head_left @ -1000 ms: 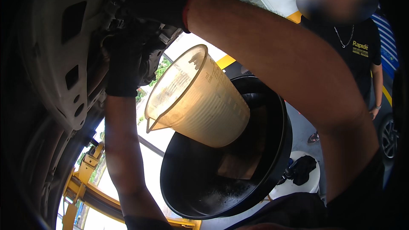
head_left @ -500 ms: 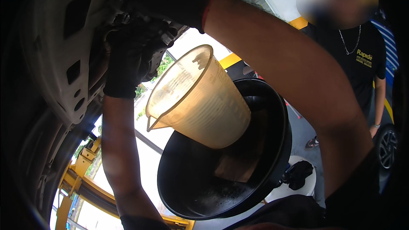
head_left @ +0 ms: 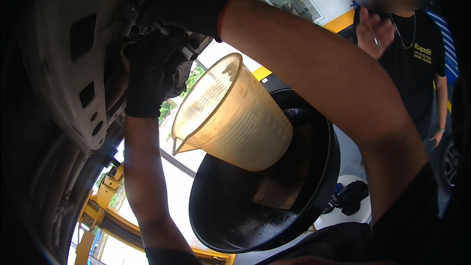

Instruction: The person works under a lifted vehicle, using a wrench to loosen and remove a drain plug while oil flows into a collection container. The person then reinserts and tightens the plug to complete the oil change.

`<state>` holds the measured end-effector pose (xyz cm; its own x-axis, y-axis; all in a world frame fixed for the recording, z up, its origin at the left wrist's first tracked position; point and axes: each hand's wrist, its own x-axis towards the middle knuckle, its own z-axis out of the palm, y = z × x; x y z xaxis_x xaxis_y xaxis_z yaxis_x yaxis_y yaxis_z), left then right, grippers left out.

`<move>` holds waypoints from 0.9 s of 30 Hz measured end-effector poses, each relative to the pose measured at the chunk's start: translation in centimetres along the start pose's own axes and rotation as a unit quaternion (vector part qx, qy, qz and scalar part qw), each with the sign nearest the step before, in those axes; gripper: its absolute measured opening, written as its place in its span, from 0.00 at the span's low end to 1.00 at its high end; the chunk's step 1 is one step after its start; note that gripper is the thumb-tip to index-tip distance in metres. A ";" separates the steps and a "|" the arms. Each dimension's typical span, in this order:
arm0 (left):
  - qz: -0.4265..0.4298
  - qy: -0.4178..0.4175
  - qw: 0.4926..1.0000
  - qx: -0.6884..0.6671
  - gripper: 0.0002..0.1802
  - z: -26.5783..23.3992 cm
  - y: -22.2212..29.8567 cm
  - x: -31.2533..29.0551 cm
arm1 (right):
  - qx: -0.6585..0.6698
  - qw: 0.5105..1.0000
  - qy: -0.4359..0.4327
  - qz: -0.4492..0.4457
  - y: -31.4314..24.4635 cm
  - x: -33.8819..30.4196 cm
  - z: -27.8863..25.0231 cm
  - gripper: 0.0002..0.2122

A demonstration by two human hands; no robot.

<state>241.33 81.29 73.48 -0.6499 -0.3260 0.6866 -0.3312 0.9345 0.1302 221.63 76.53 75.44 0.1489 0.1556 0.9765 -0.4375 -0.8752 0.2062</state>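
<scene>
Both my hands wear black gloves and reach up to dark metal parts on the underside of a vehicle. My left hand comes from below, its fingers curled at a part lost in shadow. A short metal cylinder sticks out beside it. From the right, my right hand reaches in above the left one, its fingertips hidden in the dark. Below the hands, a cloudy plastic measuring jug with a pouring lip stands tilted in a round black drain pan. Neither hand touches the jug.
Behind my right arm stands a person in a black shirt, one hand raised. A dark glove or cloth lies on a white round top. Yellow lift parts are at lower left. A car wheel shows at the right.
The person at the right has raised a hand in front of the chest. My view has shifted slightly, and both my hands stay up at the same vehicle parts.
</scene>
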 end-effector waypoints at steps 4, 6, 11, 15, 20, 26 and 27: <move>-0.064 -0.036 0.986 -0.149 0.09 -1.0 2.1 0.1 | 0.031 0.999 0.021 0.002 -0.6 -0.3 -0.1 0.12; -0.154 -0.026 0.924 -0.348 0.08 -2.0 1.8 -0.1 | 0.034 0.999 0.024 -0.002 -0.7 -0.2 -0.1 0.11; -0.190 0.036 0.939 -0.286 0.08 -0.6 0.9 0.4 | 0.014 0.999 0.034 -0.009 -0.7 -0.2 0.5 0.11; -0.089 0.026 0.994 -0.054 0.09 -0.2 1.1 0.0 | 0.013 0.999 0.039 -0.018 -0.5 -0.3 0.5 0.11; -0.169 -0.018 0.924 -0.343 0.11 -1.4 1.3 0.0 | -0.012 0.998 0.050 -0.032 0.0 -0.2 0.8 0.10; -0.143 0.054 0.974 -0.167 0.12 -0.7 0.6 0.2 | -0.026 0.997 0.056 -0.036 -0.2 0.2 1.0 0.10; -0.095 0.037 0.991 -0.082 0.12 -0.7 0.8 -0.1 | -0.018 0.998 0.055 -0.034 -0.3 -0.1 1.0 0.10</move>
<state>241.55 82.17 74.02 -0.5327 -0.4928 0.6880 -0.3236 0.8698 0.3725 222.67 76.33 75.16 0.0827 0.2655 0.9605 -0.4619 -0.8438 0.2731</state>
